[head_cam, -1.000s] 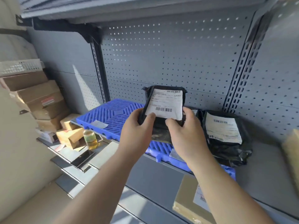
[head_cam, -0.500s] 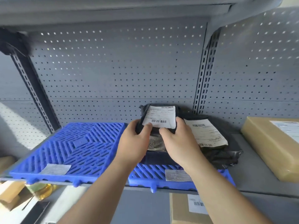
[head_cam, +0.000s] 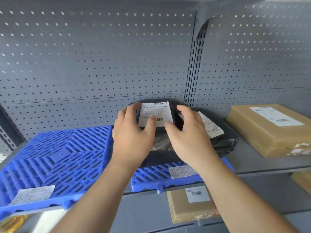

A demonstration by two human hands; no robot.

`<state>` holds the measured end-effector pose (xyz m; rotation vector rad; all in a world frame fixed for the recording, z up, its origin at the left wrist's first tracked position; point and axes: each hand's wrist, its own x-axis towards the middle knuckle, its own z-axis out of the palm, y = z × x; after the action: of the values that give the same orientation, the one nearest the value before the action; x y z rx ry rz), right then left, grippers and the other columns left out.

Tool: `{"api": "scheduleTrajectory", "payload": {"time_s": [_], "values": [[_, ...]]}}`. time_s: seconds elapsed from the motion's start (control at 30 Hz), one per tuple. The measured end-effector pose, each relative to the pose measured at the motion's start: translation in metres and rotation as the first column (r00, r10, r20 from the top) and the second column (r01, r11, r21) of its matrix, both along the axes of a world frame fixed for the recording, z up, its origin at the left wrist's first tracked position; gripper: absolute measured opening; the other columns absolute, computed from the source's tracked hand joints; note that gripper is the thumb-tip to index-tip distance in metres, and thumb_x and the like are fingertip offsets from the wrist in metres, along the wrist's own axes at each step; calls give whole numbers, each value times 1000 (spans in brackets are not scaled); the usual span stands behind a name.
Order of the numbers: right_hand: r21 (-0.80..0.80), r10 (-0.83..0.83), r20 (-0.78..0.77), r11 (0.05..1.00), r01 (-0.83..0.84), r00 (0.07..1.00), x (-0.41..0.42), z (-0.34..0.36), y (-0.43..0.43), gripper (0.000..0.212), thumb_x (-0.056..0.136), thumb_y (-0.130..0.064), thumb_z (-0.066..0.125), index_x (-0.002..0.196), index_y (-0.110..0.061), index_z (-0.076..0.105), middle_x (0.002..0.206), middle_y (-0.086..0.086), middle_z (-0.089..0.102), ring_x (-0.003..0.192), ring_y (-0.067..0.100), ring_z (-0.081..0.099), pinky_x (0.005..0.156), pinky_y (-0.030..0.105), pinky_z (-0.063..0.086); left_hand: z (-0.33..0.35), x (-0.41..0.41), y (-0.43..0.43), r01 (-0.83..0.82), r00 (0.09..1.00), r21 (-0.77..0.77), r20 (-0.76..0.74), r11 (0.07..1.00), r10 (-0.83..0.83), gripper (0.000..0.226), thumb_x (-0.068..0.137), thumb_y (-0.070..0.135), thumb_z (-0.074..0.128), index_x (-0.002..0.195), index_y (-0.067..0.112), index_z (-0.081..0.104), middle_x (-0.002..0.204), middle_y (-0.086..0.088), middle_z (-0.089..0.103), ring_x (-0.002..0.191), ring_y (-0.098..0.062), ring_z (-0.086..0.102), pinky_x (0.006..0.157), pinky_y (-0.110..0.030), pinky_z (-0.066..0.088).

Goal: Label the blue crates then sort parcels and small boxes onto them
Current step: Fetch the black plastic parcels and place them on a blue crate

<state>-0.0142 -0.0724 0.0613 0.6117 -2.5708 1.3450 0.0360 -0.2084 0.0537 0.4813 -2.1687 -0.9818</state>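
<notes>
A black parcel (head_cam: 157,112) with a white barcode label stands at the back of the right blue crate (head_cam: 151,178), against the pegboard. My left hand (head_cam: 132,133) and right hand (head_cam: 189,133) flank it with fingers spread. Both thumbs lie close to the label's lower edge, and the right fingers are apart from the parcel's side. A second black parcel (head_cam: 223,140) lies to the right, partly behind my right hand. The left blue crate (head_cam: 58,153) has nothing on it but a paper label (head_cam: 32,194). The right crate bears a label (head_cam: 181,171) near its front edge.
A tan box (head_cam: 269,132) with a white label sits on the grey shelf to the right. Another tan box (head_cam: 190,206) lies on the shelf below. The grey pegboard wall (head_cam: 101,64) and its slotted upright (head_cam: 193,73) close off the back.
The parcel went from held up in both hands to standing at the back of the right crate. Both hands have loosened and spread their fingers. The view has drawn closer.
</notes>
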Motion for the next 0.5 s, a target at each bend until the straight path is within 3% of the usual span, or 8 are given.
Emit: {"api": "scheduleTrajectory", "payload": {"time_s": [0.17,0.33,0.5], "values": [[18,-93,-115,995,96,989,1,4,36,56,94,-37,56,147,-28,40,146,-6,42,137,13,33,101,21,25,15,-5,36,66,998,-172,-1,983,-67,54,87,52,51,135,29,53,135,6,53,128,-19,48,109,-45,37],[76,-216,-234,968,239,948,-7,9,105,56,94,-33,56,147,-24,42,145,-2,46,132,20,37,107,32,30,20,-23,95,158,987,-319,28,934,-158,54,88,51,52,136,26,53,134,2,54,125,-25,50,107,-47,41],[139,-325,-292,916,376,899,-16,5,203,54,90,-31,61,141,-18,51,140,4,54,128,30,45,108,43,36,22,-47,187,297,955,-370,131,880,-267,55,89,48,56,140,27,50,137,-2,51,127,-30,46,108,-47,39]]}}
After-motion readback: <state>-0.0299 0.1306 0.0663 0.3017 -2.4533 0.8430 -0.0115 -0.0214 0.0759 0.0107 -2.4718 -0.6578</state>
